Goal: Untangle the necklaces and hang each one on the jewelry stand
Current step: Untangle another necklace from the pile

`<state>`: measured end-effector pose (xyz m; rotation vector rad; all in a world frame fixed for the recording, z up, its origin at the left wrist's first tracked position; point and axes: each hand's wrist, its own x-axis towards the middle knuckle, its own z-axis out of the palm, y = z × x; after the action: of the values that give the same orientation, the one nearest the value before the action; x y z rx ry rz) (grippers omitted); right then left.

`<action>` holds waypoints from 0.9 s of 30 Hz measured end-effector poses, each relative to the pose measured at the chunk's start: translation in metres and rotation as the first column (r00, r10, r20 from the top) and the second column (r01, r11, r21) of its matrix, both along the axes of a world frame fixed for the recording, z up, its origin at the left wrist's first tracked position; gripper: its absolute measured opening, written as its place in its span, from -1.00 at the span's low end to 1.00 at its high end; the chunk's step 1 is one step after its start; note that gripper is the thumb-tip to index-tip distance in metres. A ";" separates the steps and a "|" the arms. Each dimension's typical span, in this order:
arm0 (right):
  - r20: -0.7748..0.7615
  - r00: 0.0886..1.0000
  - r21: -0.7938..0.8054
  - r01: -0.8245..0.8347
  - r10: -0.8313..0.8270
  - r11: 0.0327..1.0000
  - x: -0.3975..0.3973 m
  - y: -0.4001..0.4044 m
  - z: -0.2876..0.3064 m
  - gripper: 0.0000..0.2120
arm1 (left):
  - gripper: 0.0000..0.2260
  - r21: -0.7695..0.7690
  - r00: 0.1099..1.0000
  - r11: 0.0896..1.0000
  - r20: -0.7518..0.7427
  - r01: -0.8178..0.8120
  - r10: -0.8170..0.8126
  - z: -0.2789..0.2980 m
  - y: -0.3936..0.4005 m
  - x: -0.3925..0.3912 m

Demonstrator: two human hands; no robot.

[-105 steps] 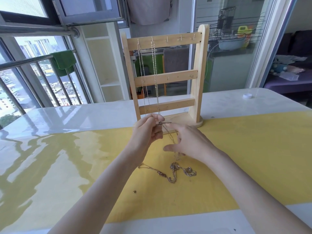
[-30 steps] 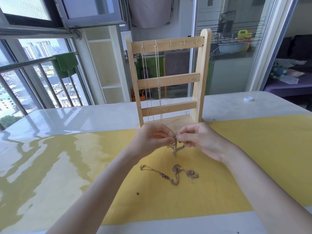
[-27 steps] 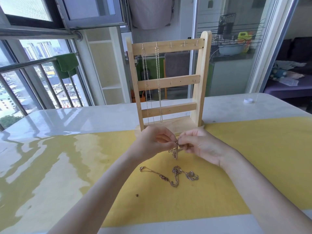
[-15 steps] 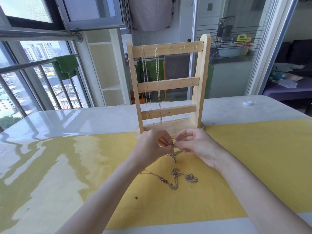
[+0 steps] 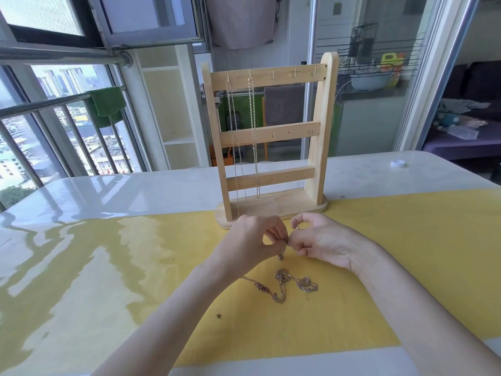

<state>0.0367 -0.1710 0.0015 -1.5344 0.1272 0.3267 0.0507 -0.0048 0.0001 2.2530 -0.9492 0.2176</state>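
At frame centre, a knotted chain (image 5: 282,253) is pinched between left hand (image 5: 253,240) and right hand (image 5: 320,240), apparently to be picked loose before the jewelry stand (image 5: 271,142).

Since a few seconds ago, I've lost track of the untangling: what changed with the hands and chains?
The left hand and right hand came off the chain stretched up from the table and closed together; both now pinch a small bunched piece of chain between their fingertips. The tangled necklaces on the yellow mat and the two hung on the jewelry stand stayed put.
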 end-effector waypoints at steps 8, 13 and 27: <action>0.002 1.000 -0.028 0.010 -0.010 1.000 0.002 0.004 0.000 -0.74 | -0.91 0.025 0.990 1.000 0.139 -0.005 0.002 -0.006 -0.002 0.000; 0.015 1.000 -0.087 0.017 -0.015 0.996 0.002 0.005 -0.002 -0.73 | -0.96 0.120 0.960 0.992 0.281 -0.040 0.005 -0.004 -0.004 -0.002; 0.007 0.968 -0.067 -0.248 0.249 0.966 -0.002 -0.002 0.008 -0.72 | -0.87 -0.240 0.881 0.970 -0.452 0.031 -0.140 0.001 0.014 -0.003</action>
<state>0.0344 -0.1730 0.0096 -1.6204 -0.0690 0.5141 0.0472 0.0088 0.0013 1.9183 -0.7183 -0.2416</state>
